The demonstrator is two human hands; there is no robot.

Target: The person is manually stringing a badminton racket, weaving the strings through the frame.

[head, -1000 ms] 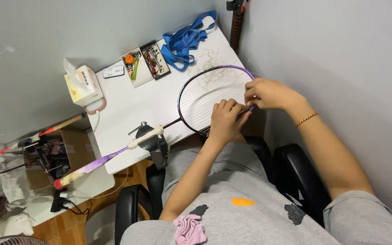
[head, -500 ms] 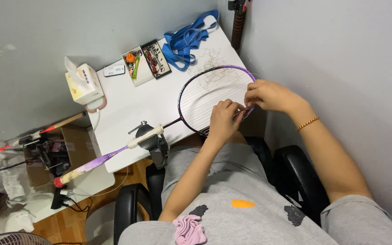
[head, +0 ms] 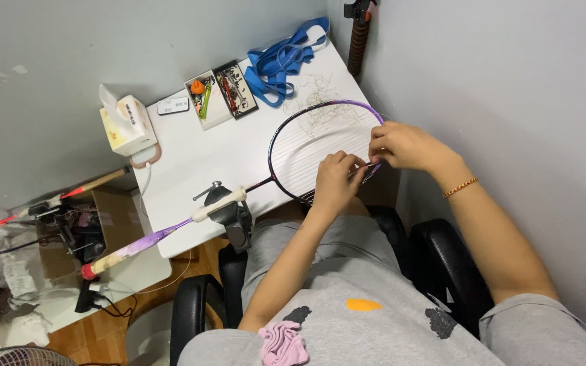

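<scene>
A badminton racket point(head: 293, 146) with a dark and purple frame lies across the white table point(head: 191, 156), its shaft held in a clamp point(head: 228, 207) at the table's near edge. Its grip sticks out to the left past the edge. My left hand point(head: 337, 179) rests on the strings at the near side of the head, fingers pinched on the frame. My right hand point(head: 401, 146) grips the frame's right rim, fingertips pinching something small there; a thin tool or string end shows between both hands.
A tissue box point(head: 127, 125), a small remote point(head: 173, 105), two trays of small parts point(head: 222, 91), blue straps point(head: 283, 57) and loose string scraps point(head: 313, 88) lie on the table. A grey wall stands close on the right. Clutter and another racket point(head: 55, 200) lie on the left.
My hands have stayed at the racket's right rim with only small finger shifts. The racket has not moved.
</scene>
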